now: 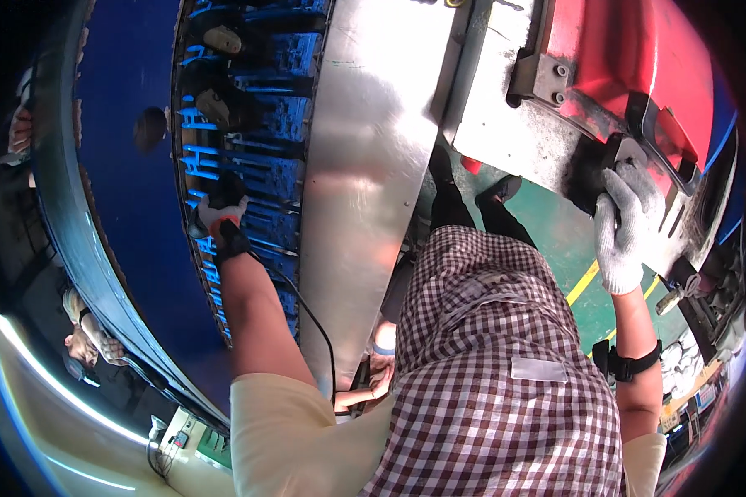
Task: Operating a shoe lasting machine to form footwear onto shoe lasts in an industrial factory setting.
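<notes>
Head view: green floor [555, 228], silver panel [352, 186] between left hand [222, 215] and right hand [628, 225], closure of all fingers unclear.

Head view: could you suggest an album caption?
Checked apron below, white-gloved right hand by a red cover, left hand at a blue-lit slotted row.
</notes>
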{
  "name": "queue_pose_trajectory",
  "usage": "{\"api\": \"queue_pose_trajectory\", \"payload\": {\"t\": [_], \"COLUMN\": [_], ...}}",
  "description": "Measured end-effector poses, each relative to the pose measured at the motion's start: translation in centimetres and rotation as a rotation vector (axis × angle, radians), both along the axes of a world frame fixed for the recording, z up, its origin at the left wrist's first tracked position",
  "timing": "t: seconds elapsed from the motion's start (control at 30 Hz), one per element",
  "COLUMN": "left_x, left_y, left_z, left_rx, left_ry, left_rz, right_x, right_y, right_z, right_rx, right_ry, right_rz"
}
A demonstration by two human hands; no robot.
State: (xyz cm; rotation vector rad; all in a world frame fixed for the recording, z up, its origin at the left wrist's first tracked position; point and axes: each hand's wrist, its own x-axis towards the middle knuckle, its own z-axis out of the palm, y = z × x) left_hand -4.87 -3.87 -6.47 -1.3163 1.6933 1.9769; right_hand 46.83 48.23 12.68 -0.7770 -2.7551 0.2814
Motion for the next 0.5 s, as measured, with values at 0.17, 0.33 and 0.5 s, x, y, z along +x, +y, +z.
{"api": "queue_pose_trajectory", "payload": {"t": [0.17,0.33,0.5], "left_x": [8.4,15.4,22.5], "left_y": [-0.9,2.7,10.2], "left_z": [0.5,0.6,4.5], "left_rx": [0.279,0.556,0.637], "left_ry": [0.329,0.358,0.288], "left_rz": [0.058,0.092,-0.254], "right_x": [-0.4,-0.6,-1.6], "right_y": [-0.1,-0.2,-0.3], "right_z": [0.0,0.0,0.4], "right_rx": [0.007,0.055,-0.004], "right_ry": [0.039,0.04,0.155], "right_rz": [0.015,0.016,0.081]}}
